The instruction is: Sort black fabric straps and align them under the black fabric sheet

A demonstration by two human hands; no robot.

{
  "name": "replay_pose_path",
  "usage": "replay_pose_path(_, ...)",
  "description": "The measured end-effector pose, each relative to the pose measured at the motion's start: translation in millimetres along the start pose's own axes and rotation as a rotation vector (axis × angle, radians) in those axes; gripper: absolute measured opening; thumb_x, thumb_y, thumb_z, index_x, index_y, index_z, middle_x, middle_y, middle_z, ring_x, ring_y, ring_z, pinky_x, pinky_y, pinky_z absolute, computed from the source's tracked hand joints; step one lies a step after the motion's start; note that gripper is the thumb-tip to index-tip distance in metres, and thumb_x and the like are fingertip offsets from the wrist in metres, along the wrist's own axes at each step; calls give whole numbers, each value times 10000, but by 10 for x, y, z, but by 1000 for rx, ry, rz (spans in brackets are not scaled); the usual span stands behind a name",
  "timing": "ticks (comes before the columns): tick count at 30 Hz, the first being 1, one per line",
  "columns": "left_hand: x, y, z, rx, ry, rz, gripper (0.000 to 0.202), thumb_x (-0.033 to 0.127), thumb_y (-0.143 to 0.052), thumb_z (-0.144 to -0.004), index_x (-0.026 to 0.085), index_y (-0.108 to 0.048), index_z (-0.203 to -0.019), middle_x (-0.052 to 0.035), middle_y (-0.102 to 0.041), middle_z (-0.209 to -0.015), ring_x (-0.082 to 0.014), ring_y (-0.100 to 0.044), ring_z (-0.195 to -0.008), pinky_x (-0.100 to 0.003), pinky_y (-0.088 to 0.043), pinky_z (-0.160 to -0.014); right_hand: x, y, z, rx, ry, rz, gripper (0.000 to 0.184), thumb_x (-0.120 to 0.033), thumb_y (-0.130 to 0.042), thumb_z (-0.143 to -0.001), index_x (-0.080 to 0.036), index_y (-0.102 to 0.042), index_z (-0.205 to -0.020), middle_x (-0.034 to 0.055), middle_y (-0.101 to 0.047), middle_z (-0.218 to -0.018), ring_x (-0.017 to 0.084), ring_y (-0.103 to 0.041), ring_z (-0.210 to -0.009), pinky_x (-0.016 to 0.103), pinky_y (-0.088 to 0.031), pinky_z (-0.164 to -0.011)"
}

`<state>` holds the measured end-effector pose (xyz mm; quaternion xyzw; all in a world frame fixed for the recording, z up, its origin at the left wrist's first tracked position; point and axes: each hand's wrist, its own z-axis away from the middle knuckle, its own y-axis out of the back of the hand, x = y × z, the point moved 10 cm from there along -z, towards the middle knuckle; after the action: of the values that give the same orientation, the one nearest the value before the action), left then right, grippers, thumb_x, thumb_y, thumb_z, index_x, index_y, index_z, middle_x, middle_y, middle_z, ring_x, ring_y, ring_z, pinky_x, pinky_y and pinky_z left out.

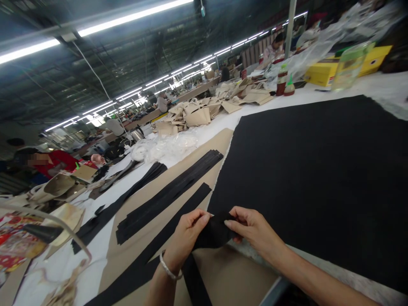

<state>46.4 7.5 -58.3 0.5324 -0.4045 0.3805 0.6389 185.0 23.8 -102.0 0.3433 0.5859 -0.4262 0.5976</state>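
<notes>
Between my two hands is a black fabric strip (pixel 212 236), pinched from both sides above the near table edge. My left hand (pixel 188 231), with a bracelet (pixel 168 265) at the wrist, closes thumb and fingers on its left part. The thumb and fingers of my right hand (pixel 251 227) grip its right end. Under my left wrist another length of black strip (pixel 196 280) hangs toward the front edge; whether it joins the held piece is hidden. To the left, a stack of black strips (pixel 168 195) and a single black strip (pixel 181 221) lie on beige sheet material (pixel 111 259).
A large black sheet (pixel 306 170) covers the table's right side. Beige cut pieces (pixel 197 112) are heaped behind crumpled clear plastic (pixel 165 146). Bottles (pixel 282 80) and a yellow box (pixel 321 72) stand at the back right. A person in red (pixel 60 161) is at the far left.
</notes>
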Motion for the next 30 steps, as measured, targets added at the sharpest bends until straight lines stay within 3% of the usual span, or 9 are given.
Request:
replay_pose_path(6, -142, -109, 25, -135, 89, 168, 270, 374, -692, -767, 131, -642, -873, -37, -607, -771, -136, -506, -688, -236, -388, -651, -20, -30, 5, -29, -9, -55, 374, -463, -621, -694, -111, -554, -803, 8, -513, -659, 108, -453, -602, 212, -407, -519)
replay_pose_path(22, -55, -29, 42, -66, 71, 87, 330, 461, -647, -788, 134, -618, -755, 4, -499, -639, -106, -402, -588, -217, -290, -549, -30, -50, 3, -57, 35, -139, 342, -359, -678, -689, -127, -554, -906, 8, -551, -761, 127, -486, -711, 231, -378, -630)
replay_pose_path(30, -70, 7, 49, -36, 79, 94, 380, 515, -609, -799, 140, -586, -739, 8, -465, -647, -112, -390, -597, -219, -299, -555, -57, -12, 26, -20, 64, -49, 297, -340, -644, -727, -137, -568, -930, 15, -572, -803, 148, -503, -753, 262, -400, -685)
